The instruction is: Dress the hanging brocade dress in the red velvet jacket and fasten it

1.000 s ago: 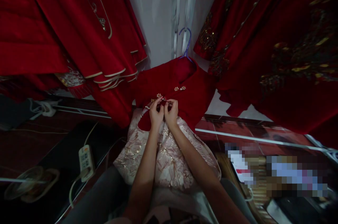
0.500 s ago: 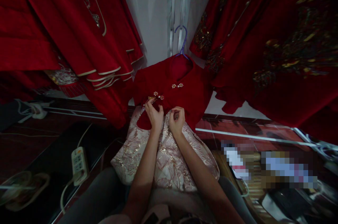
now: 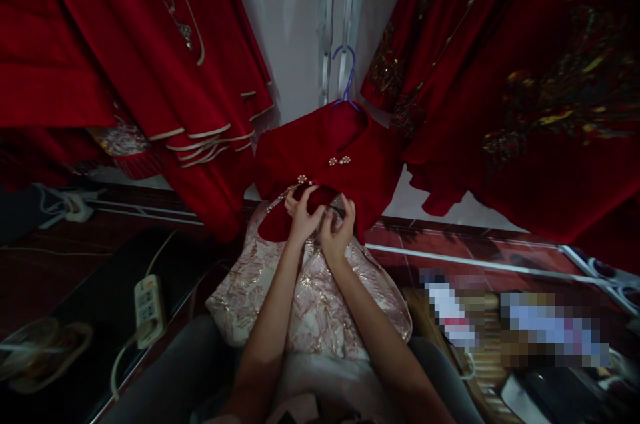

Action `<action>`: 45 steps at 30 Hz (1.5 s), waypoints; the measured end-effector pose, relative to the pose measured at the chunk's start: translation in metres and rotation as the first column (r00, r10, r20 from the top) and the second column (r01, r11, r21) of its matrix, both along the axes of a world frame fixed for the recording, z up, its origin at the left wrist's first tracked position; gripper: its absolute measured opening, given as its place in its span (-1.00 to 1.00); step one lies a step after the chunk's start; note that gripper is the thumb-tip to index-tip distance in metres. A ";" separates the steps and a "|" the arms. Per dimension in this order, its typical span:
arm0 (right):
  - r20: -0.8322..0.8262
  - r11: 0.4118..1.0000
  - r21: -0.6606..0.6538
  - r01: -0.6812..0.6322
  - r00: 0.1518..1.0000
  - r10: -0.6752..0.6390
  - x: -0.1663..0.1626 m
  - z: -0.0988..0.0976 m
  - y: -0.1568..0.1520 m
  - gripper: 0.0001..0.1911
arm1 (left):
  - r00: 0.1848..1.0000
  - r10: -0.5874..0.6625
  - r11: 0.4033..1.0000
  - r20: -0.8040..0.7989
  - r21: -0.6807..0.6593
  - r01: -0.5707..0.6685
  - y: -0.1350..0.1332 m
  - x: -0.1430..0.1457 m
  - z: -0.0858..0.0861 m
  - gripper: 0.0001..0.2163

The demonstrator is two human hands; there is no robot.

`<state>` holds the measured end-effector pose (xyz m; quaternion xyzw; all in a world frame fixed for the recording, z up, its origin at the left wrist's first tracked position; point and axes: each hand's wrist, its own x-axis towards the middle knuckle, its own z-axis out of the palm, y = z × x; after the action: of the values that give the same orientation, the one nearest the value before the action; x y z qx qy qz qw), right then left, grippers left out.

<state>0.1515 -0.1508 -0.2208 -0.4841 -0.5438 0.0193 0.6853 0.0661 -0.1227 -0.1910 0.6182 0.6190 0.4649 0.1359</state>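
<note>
A pink-and-gold brocade garment [image 3: 240, 297] lies across my lap, its upper edge lifted between my hands. My left hand [image 3: 303, 217] has its fingers curled around that edge, next to a beaded trim [image 3: 278, 201]. Close by on the right, my right hand [image 3: 338, 231] bends thumb and fingers around the edge, where a small greyish bit shows between them; its kind is too dim to tell. Behind both hands hangs a red short-sleeved garment [image 3: 380, 157] on a purple hanger [image 3: 352, 71], with a flower-shaped beaded fastener [image 3: 340, 161] on its front.
Red garments [image 3: 200, 77] hang at left, and more red embroidered garments [image 3: 460, 111] at right. A power strip [image 3: 149, 311] lies on a black surface to the left. To the right are a metal rail [image 3: 470, 259], a wooden slatted seat [image 3: 487, 344] and a black box [image 3: 565, 397].
My right hand has opened its fingers a little and shifted slightly; the greyish bit now shows there. My left hand has moved slightly right, and its fingers have moved off the beaded fastener.
</note>
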 end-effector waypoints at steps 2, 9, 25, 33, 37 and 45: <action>0.002 0.999 0.033 0.025 1.000 -0.025 -0.001 -0.001 -0.005 -0.48 | 0.999 0.011 1.000 0.049 -0.020 -0.010 -0.005 0.008 0.005 -0.52; 0.125 0.982 0.172 -0.073 0.991 0.052 -0.006 0.001 -0.010 -0.47 | 0.970 0.017 1.000 0.241 0.017 -0.022 0.007 0.015 -0.009 -0.66; -0.087 0.995 0.084 -0.060 0.994 0.067 0.006 0.018 -0.032 -0.82 | 0.945 -0.325 0.941 0.037 -0.080 0.327 -0.022 -0.039 0.031 -0.55; -0.042 0.991 0.130 -0.028 0.999 0.034 0.001 0.021 -0.041 -0.89 | 0.966 -0.257 0.966 0.000 0.011 0.257 -0.047 -0.035 0.067 -0.64; -0.061 0.991 0.128 -0.047 0.997 0.055 0.000 0.022 -0.042 -0.88 | 0.966 -0.259 0.966 0.023 -0.010 0.259 -0.054 -0.034 0.070 -0.57; -0.124 0.997 0.066 -0.044 0.991 0.052 -0.001 0.016 -0.038 -0.87 | 0.610 -0.693 0.657 0.384 -0.010 0.754 -0.040 -0.027 0.051 -0.25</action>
<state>0.1502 -0.1891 -0.2043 -0.4468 -0.5114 0.0494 0.7324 0.0395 -0.1632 -0.1397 0.7092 0.3181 0.4162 0.4717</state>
